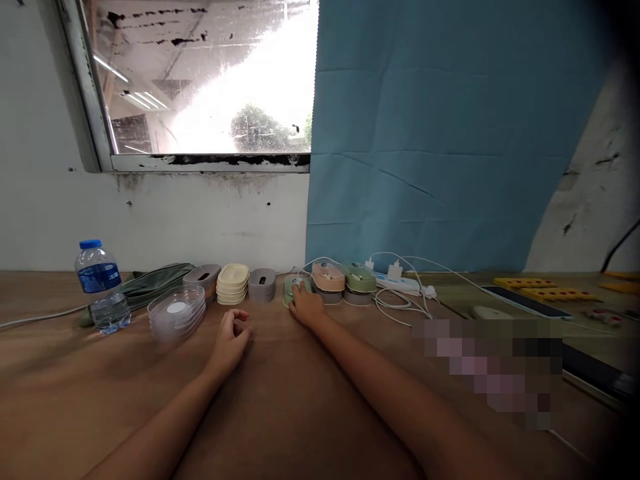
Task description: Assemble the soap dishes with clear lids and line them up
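Forearms [380,373] outstretched — left hand [233,339] loosely curled, empty; right hand [307,308] on green lid [289,292] — grip unclear.

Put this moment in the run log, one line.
left hand: loosely curled, empty, near cream stack | right hand: touching green lid | beside lid: gray container left, pink-lidded container right

Right hand [308,308] partly hides green lid [289,289]; forearms [390,380] cut off below.

- Blue-capped bottle [100,279], upright at left
- Dark green bag [153,283] just beside it
- Blue sheet [425,133] beside the window [200,87]
- White power strip [403,285] with plugs [395,271]
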Demonstrator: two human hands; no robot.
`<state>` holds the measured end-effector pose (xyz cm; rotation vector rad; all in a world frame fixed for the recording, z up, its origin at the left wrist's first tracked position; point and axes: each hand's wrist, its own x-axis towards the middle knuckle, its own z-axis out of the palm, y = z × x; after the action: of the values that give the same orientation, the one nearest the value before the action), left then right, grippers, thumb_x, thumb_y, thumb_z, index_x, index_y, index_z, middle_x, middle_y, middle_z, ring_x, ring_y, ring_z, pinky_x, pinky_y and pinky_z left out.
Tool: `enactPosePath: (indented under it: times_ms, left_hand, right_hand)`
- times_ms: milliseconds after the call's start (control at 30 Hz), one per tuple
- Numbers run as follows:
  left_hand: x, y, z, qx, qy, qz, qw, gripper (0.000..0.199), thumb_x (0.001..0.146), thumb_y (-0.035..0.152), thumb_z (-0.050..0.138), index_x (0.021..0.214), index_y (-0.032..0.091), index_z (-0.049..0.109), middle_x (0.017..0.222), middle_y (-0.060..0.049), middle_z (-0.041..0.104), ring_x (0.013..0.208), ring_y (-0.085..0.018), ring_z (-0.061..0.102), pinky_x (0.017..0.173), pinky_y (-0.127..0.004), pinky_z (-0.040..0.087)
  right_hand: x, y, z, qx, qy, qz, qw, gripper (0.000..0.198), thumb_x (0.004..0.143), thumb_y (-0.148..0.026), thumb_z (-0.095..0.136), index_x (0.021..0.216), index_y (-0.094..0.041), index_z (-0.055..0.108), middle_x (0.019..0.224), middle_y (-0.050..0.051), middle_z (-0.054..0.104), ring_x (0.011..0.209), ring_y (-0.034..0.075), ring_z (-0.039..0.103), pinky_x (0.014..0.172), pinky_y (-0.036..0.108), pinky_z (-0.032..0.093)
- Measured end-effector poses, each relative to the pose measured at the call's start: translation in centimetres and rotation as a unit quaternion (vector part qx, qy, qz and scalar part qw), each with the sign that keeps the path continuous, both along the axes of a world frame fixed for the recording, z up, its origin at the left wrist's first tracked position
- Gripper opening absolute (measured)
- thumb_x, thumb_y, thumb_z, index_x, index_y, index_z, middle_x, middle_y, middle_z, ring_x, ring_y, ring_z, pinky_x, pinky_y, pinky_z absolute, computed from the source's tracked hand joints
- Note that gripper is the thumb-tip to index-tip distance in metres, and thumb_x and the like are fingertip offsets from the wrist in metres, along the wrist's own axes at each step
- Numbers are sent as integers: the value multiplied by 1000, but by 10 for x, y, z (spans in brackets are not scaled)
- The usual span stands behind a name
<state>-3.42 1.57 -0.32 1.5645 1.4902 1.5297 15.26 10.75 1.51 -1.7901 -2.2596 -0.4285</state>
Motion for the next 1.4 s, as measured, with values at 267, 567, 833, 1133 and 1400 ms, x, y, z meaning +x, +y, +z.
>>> enactPosePath:
  times_ms: [267,567,833,1133,1400]
  left_hand:
    - [-9,13,-7,40,40,8,998,21,63,13,48,84,17,48,84,1,47,53,-7,41,57,-23,37]
    - [-10,12,-1,54,56,37,996,18,62,9,47,79,16,49,81,1,46,55,-8,41,60,-24,38]
    - [-22,17,-1,65,67,88,992,16,63,10,45,78,16,49,79,0,46,56,-9,43,61,-25,40]
    - [-35,16,6,87,100,128,983,13,65,12,44,77,17,46,79,0,43,55,-11,41,62,-28,40]
    - [-48,7,18,168,391,113,898,12,71,14,43,80,19,50,85,-6,52,86,-23,49,78,-36,36]
  right_hand:
    - [-38,13,11,11,11,47,999,37,83,-22,45,118,-8,43,122,22,43,94,26,55,73,37,45]
    - [-75,35,5,5,66,127,990,27,86,-28,48,109,-15,50,109,7,53,91,18,55,77,38,47]
    - [-52,14,13,9,131,244,961,24,87,-21,44,107,-12,53,108,10,57,100,18,52,87,34,42]
    - [69,-103,11,-84,138,418,894,27,86,-29,44,111,-22,53,111,2,60,104,14,54,91,30,43]
    - [122,-129,1,-115,175,382,900,28,86,-29,42,112,-25,54,114,3,58,105,16,53,90,33,44]
